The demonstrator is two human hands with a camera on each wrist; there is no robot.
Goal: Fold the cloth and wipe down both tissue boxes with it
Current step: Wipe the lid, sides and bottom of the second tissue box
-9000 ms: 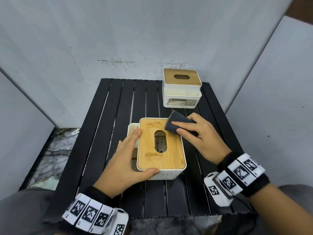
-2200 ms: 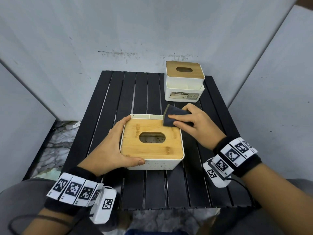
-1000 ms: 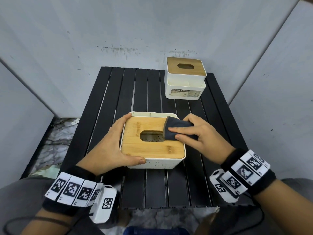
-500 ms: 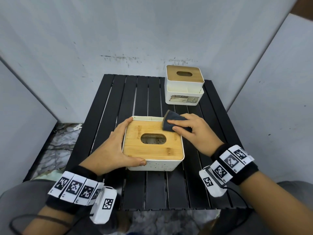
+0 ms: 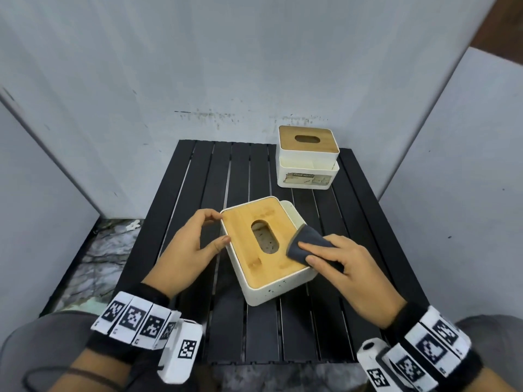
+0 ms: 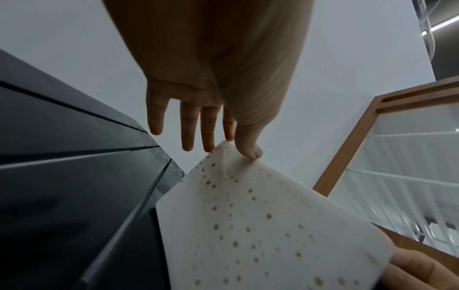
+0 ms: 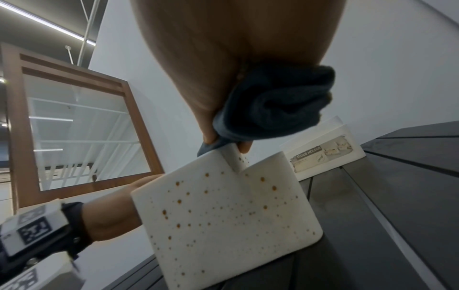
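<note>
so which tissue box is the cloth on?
The near speckled tissue box, under the cloth in the right hand; the labelled box at the back is untouched.

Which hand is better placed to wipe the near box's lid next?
Right. The right hand holds the folded cloth on the lid; the left hand has no cloth and only touches the box at its far-left corner.
</note>
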